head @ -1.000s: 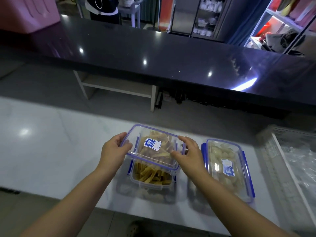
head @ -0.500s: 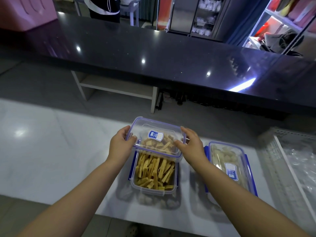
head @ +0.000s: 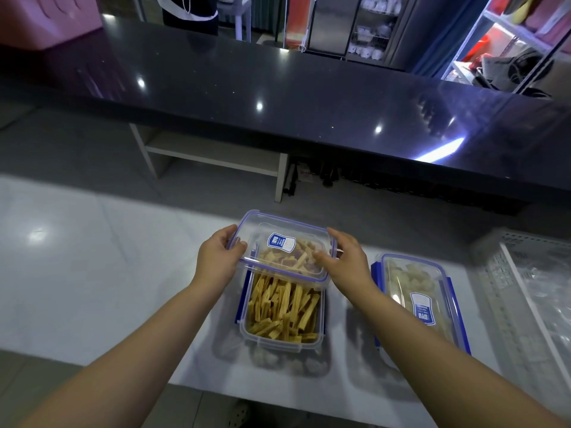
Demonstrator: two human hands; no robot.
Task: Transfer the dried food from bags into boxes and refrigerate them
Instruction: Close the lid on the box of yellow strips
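Movement over the last second is small but telling: the clear lid (head: 282, 245), which a moment ago lay tilted across more of the open box (head: 279, 345), now hangs over its far half only, leaving the yellow dried strips (head: 281, 307) in the near half uncovered. The left hand (head: 216, 261) holds the lid's left edge and the right hand (head: 346, 261) its right edge, each grip clamped on the rim between thumb and fingers. The lid is not seated, and the blue latches (head: 239, 316) on the box's left side hang loose, so this box looks filled but unsealed; the lid probably needs squaring to the rim before it is pressed down. The box stands on the white bench (head: 92, 257), towards its near edge. Just to the right stands a second box (head: 417, 298), lid on, holding pale pieces. Farther right is a white basket (head: 506, 288) with crumpled clear bags (head: 553, 291). A dark counter (head: 278, 97) runs across the far side. Nothing lies between lid and box; only the second box sits close to the right forearm.
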